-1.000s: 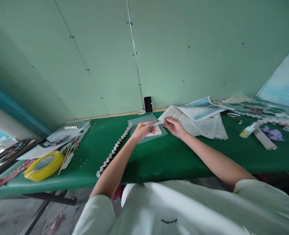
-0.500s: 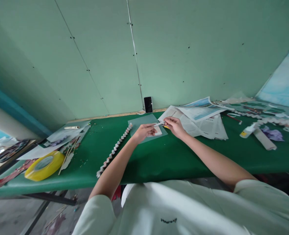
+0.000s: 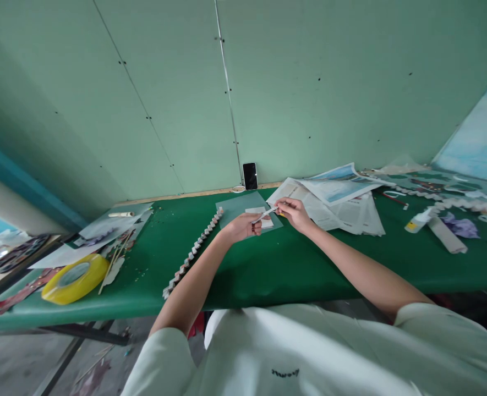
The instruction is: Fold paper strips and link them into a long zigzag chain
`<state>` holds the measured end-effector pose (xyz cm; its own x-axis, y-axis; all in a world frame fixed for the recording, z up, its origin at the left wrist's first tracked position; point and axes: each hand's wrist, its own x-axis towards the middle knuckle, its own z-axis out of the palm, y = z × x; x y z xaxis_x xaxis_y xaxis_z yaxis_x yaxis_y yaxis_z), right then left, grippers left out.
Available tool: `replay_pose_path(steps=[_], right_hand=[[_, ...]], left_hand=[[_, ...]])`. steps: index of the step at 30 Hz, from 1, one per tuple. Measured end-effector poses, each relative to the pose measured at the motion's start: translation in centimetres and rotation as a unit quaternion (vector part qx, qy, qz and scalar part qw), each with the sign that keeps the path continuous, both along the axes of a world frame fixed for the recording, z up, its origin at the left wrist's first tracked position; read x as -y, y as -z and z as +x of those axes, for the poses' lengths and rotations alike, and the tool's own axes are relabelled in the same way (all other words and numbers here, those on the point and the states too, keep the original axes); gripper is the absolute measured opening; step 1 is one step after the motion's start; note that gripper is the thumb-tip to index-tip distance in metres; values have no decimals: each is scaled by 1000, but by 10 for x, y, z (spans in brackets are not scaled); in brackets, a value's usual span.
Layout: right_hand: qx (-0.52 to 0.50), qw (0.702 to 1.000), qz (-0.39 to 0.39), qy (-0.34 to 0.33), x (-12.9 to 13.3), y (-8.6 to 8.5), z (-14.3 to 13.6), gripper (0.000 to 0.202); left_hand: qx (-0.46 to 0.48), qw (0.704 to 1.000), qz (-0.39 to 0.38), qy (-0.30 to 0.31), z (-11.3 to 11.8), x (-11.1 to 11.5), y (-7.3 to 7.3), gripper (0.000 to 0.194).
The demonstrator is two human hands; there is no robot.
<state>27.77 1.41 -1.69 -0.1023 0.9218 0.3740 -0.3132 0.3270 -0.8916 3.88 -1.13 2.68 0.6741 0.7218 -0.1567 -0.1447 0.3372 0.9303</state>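
Note:
Between my two hands runs a narrow folded paper strip (image 3: 267, 213), slanting up to the right. My left hand (image 3: 243, 227) is closed, pinching the strip's lower end. Fingertips of my right hand (image 3: 293, 213) are closed on its upper end. Under the hands lie some small white paper pieces (image 3: 264, 223) on a translucent sheet (image 3: 235, 208). Left of my left forearm, a zigzag chain of folded paper (image 3: 193, 250) stretches diagonally over the green tabletop (image 3: 251, 275). Something yellow, mostly hidden, shows beside my right hand.
A phone (image 3: 250, 176) leans upright on the wall. Newspaper sheets (image 3: 329, 206) lie to the right, with a glue bottle (image 3: 418, 220) and purple crumpled paper (image 3: 460, 225) farther out. At the left are a yellow tape roll (image 3: 97, 272), thin sticks (image 3: 114, 261) and paper scraps.
My left hand's fingers have curled in from a flatter, extended pose and now pinch the strip's end. More of the white paper beneath shows. My right hand has hardly moved.

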Motion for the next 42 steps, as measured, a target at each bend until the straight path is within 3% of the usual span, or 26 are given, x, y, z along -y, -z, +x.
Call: replay_pose_path(steps=[7, 14, 23, 32, 42], right_hand=[[6, 1000, 3, -7, 2, -2, -1, 28], [-2, 1000, 1, -2, 2, -1, -1, 28], [-86, 994, -45, -49, 7, -5, -13, 31], [-2, 993, -55, -102, 26, -6, -31, 42], [19, 997, -33, -69, 25, -7, -30, 47]], left_hand=[[-6, 999, 8, 33, -1, 0, 2, 42], [12, 999, -7, 43, -1, 1, 2, 36], [-31, 999, 31, 10, 2, -2, 8, 37], [-62, 996, 57, -23, 6, -3, 14, 40], [-48, 996, 80, -7, 6, 3, 6, 52]])
